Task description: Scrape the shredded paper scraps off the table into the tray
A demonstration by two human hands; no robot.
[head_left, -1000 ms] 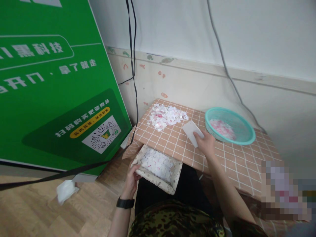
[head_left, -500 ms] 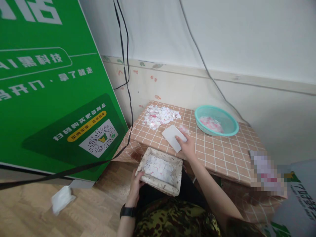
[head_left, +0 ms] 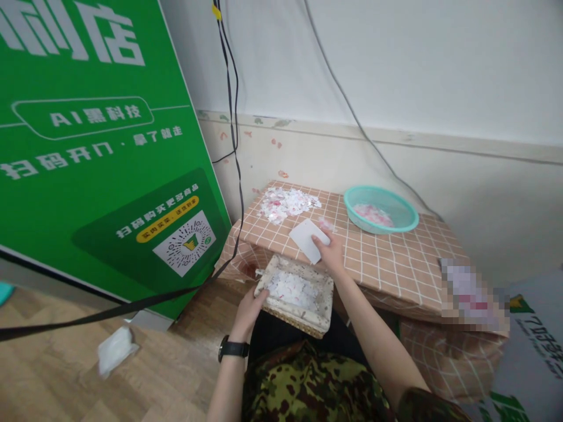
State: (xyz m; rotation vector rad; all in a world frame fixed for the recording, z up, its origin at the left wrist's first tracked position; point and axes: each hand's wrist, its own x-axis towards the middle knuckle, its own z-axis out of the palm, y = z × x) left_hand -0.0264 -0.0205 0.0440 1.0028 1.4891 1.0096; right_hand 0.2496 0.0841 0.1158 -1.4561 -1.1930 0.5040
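My left hand (head_left: 254, 305) grips the left edge of a cloth-lined basket (head_left: 324, 310) above my lap, just below the table's front edge. Small white paper scraps (head_left: 290, 287) lie inside it. In my right hand (head_left: 329, 251) is a flat white card (head_left: 305, 237), pinched with the thumb on top and held low over the table near its front edge. Behind the card lie a few pinkish scraps (head_left: 328, 224). Farther back on the left spreads a pile of white and pink paper scraps (head_left: 288, 203).
A turquoise plastic basin (head_left: 380, 193) with pink and white pieces stands on the checkered tablecloth (head_left: 373, 264). A black strap (head_left: 132, 308) crosses on the left before a green cabinet (head_left: 109, 176). A white plastic packet (head_left: 115, 351) lies on the floor.
The basket and my left hand have shifted slightly right and up, nearer to the table edge. The card stays in my right hand at almost the same spot. The view has turned slightly left.
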